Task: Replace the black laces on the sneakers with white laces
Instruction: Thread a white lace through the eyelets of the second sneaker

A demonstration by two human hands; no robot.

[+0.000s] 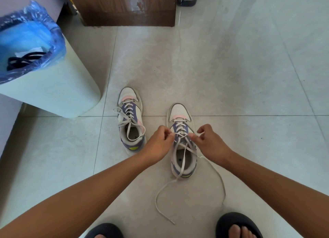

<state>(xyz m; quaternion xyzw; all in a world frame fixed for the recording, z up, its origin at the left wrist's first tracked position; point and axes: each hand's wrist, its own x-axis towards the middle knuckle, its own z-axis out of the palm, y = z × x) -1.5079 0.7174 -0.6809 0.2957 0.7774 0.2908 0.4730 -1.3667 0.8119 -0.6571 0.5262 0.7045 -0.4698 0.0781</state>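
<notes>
— What's on the floor [231, 77]?

— Two sneakers, toes pointing away. The left sneaker [130, 119] stands alone, white lace threaded, its loose ends lying over the opening. The right sneaker [182, 141] is nearer.

— And the hands?

— The left hand [157, 143] pinches the white lace [220, 180] at the sneaker's left side; the right hand [210, 142] pinches it on the other side. Both ends trail over the tiles towards two dark slippers [238, 225].

— The black laces?

— A black lace [23, 59] lies in the blue-lined bin [58, 88], far left, beside a brown wooden cabinet [124, 6].
</notes>
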